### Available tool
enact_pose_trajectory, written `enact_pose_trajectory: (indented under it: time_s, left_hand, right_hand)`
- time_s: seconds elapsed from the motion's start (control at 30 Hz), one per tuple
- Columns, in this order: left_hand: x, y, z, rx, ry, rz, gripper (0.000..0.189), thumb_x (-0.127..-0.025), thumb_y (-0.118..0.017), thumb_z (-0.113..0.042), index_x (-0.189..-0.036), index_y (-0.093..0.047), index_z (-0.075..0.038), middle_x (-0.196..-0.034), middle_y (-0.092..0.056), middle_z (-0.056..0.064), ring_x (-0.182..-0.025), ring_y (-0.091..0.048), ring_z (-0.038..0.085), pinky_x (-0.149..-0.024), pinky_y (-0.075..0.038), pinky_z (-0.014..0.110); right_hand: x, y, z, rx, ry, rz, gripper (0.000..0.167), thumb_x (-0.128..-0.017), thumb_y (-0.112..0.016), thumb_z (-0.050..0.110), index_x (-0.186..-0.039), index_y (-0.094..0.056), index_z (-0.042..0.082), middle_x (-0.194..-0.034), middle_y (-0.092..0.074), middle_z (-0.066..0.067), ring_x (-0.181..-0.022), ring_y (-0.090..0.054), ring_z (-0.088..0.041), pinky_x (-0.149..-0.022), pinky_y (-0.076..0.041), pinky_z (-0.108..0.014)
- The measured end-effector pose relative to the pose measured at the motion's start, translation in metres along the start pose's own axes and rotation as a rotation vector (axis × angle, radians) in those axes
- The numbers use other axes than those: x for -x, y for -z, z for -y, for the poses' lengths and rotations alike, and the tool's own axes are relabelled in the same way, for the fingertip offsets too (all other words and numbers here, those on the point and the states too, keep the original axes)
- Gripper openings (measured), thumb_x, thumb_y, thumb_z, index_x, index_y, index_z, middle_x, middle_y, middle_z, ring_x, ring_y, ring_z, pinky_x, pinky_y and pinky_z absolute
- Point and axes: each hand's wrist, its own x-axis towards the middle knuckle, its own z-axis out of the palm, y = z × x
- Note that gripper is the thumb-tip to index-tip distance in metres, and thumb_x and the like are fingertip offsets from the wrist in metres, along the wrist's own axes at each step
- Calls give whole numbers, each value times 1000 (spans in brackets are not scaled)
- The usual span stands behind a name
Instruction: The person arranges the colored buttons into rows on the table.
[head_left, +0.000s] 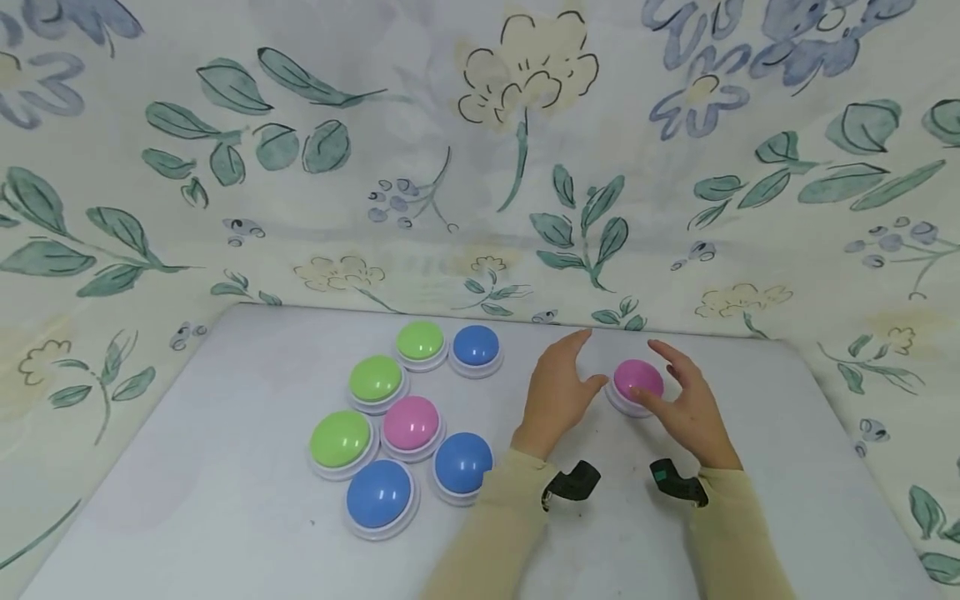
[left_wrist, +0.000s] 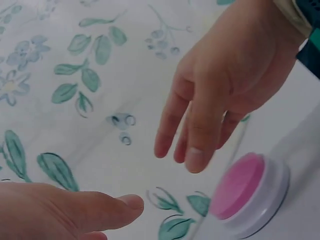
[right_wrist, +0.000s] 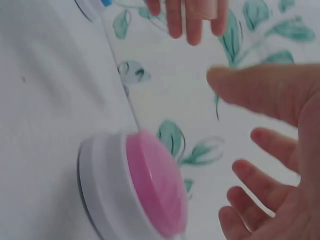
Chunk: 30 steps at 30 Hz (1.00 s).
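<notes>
A pink dome button (head_left: pixel 638 381) on a white round base stands on the white table between my two hands. To its left is my left hand (head_left: pixel 557 392), thumb apart from the fingers, holding nothing. My right hand (head_left: pixel 692 412) hovers at its right, and its thumb overlaps the pink dome in the head view. In the right wrist view a gap shows between the right hand (right_wrist: pixel 280 150) and the pink button (right_wrist: pixel 157 185). The left wrist view has the pink button (left_wrist: pixel 240 192) below the right hand's fingertips (left_wrist: pixel 196 159), apart from them.
Left of my arms stands a group of buttons: green ones (head_left: pixel 375 378), blue ones (head_left: pixel 463 462) and another pink one (head_left: pixel 411 422). My left sleeve partly covers the nearer right blue button. Flower-patterned cloth (head_left: pixel 435 167) rises behind the white table (head_left: pixel 225 400) and along its sides.
</notes>
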Motion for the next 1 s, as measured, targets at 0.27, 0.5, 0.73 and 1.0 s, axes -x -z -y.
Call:
enact_pose_trajectory:
  time_s: [0.27, 0.5, 0.73, 1.0]
  left_hand:
    - [3, 31, 0, 1, -6, -52, 63, -89, -78, -20, -146, -52, -9, -146, -55, 9, -137, -49, 28, -113, -41, 42]
    - [8, 51, 12, 16, -22, -86, 62, -89, -79, -17, -145, -54, -8, -146, -55, 10, -136, -49, 29, -113, -41, 44]
    - [11, 65, 28, 42, -20, -138, 61, -88, -79, -14, -144, -54, -5, -146, -54, 14, -136, -49, 32, -113, -41, 47]
    - [11, 81, 39, 46, 26, -170, 62, -90, -77, -17, -146, -52, -6, -147, -53, 15, -137, -47, 35, -111, -41, 51]
  right_hand:
    - [2, -14, 22, 9, 65, -21, 66, -89, -75, 10, -148, -45, 3, -153, -40, -22, -140, -34, -44, -109, -34, -68]
    - [-1, -28, 35, -23, 130, -16, 68, -87, -77, 8, -147, -46, 4, -154, -40, -20, -142, -33, -41, -112, -34, -64]
    - [-7, -45, 49, -40, 181, -10, 68, -86, -78, 8, -146, -47, 3, -154, -40, -19, -143, -33, -39, -113, -32, -63]
    - [-16, -69, 64, -44, 219, 10, 68, -87, -79, 12, -147, -48, 5, -154, -42, -17, -141, -37, -36, -112, -38, -58]
